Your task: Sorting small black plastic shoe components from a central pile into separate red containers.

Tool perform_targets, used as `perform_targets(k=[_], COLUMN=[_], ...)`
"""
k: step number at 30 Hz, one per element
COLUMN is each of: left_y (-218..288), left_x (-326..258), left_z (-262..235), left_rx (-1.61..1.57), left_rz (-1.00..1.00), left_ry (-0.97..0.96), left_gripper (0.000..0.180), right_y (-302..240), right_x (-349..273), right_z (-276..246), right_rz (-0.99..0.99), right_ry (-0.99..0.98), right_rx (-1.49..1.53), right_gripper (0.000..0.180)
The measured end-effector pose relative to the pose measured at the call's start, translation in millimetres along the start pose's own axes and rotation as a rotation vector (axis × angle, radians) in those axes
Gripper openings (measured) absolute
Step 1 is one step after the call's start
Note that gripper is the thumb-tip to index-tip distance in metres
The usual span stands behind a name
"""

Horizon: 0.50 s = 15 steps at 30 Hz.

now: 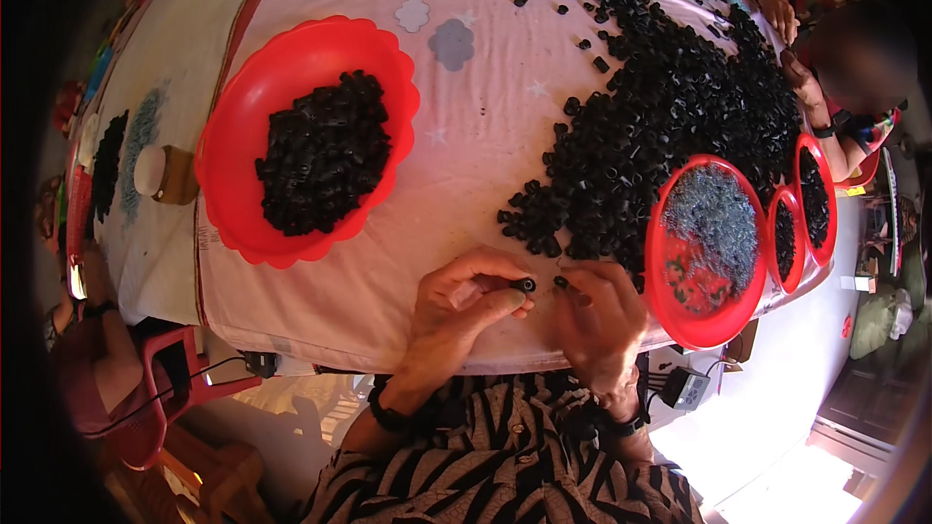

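Over the near edge of the cloth, my left hand [456, 306] pinches a short hollow black cylinder [525, 285] between thumb and fingers, its round opening facing right. Just to the right, my right hand [602, 315] has its fingertips closed on a tiny black piece [561, 281], too small to name. The two pieces are a small gap apart. Beyond my hands spreads a large heap of similar black cylinders [660, 97]. Close by my right hand stands a red dish [670, 267] with many small blue-grey metal bits and a few dark pieces.
At left, a scalloped red bowl [228, 136] holds a pile of black parts [325, 155]. Two smaller red dishes [782, 192] with black pieces stand at far right. Another person's hand [804, 82] reaches the heap. A white-lidded jar [150, 172] stands at far left.
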<state>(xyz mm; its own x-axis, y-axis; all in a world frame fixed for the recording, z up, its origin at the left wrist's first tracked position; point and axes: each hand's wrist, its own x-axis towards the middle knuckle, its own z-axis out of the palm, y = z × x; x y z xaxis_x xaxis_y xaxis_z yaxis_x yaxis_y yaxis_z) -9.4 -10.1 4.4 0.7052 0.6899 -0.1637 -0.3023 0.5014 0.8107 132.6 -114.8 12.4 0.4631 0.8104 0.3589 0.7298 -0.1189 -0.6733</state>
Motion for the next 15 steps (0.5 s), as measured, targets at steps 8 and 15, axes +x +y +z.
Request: perform_targets(k=[8,15], left_y=[-1,2], left_x=[-2,-3], left_z=[2,4], left_rx=[0.027,0.071], left_rz=[-0.039,-0.069], left_ry=[-0.038,-0.032], left_gripper=[0.019,0.019], right_y=[-15,-17], right_x=[15,13], right_z=[-16,-12], right_rz=[0.211,0.211], right_ry=[-0.066,-0.048], right_rx=[0.671,0.627], right_gripper=[0.027,0.025])
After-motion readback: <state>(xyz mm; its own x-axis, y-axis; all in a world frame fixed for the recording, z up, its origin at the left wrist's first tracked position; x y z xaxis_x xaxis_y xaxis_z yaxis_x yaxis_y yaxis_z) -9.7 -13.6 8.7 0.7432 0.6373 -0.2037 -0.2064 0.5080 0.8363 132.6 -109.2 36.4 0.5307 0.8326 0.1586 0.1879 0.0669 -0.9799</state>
